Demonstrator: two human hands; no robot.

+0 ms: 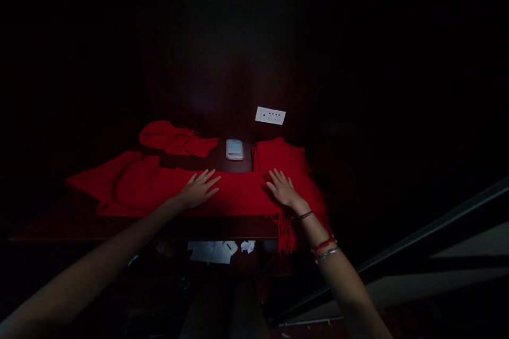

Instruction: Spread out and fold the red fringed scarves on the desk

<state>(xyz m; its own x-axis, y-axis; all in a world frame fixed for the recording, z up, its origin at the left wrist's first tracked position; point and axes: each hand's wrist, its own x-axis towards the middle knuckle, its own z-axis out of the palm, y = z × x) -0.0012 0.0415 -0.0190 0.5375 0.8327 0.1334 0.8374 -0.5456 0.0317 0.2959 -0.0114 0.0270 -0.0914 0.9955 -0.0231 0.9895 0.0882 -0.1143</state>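
The room is very dark, with faint light on a dark reddish-brown surface (234, 229). A long, bright red, soft-looking cloth with a fringe (236, 195) lies on this surface, directly under both hands. Between the hands it is flat and smooth, with a quite straight front edge. To the left of the left hand (199, 190) it becomes wider and less even, with soft folds and a pointed corner. Below the right hand (281, 189), the twisted red threads of the fringe hang over the front edge of the surface.

Both hands rest on the cloth with palms down and fingers spread; each grip is open and encloses nothing. Just behind the right hand there is a squarish folded part of red fabric (278, 154); I cannot tell if it belongs to the same cloth. Behind the left hand, a little to its left, lies a crumpled red fabric piece (175, 139), apart from the cloth. Behind the gap between the hands there is a rectangular phone with a lit screen (234, 149), and farther behind, a white rectangular socket plate (270, 115).
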